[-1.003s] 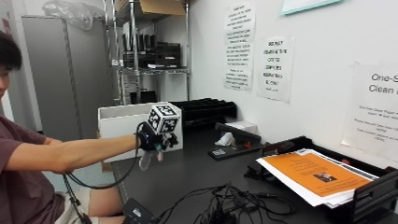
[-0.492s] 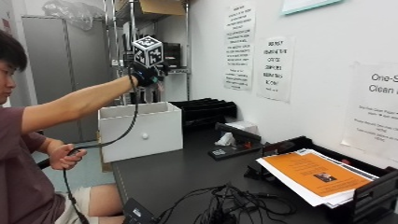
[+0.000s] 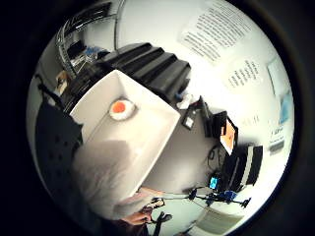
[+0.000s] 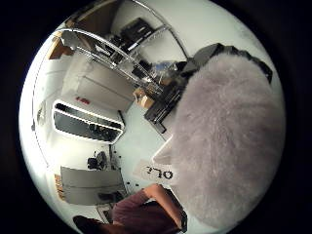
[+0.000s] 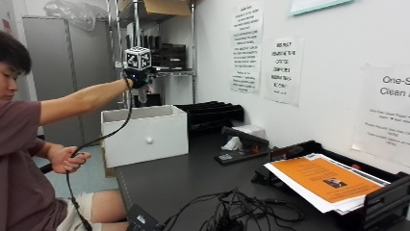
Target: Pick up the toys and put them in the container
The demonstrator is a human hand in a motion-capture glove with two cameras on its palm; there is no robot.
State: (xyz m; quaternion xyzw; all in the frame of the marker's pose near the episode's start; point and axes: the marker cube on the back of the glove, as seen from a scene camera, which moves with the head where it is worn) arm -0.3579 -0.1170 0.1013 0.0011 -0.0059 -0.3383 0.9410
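Note:
My gloved right hand is raised high above the white container, which stands at the table's left end. It grips a grey fluffy toy, which fills much of the thumb side palm view. A bit of the toy hangs below the hand. In the little finger side palm view the same grey toy hangs over the open container. An orange and white toy lies on the container's floor.
Black stacked trays stand behind the container. A black desk tool and a white box sit mid-table. A tray with orange paper is at the right, cables at the front. The bare left hand holds a cable.
The gloved hand has risen from beside the container at table height to well above its open top, carrying the grey toy with it.

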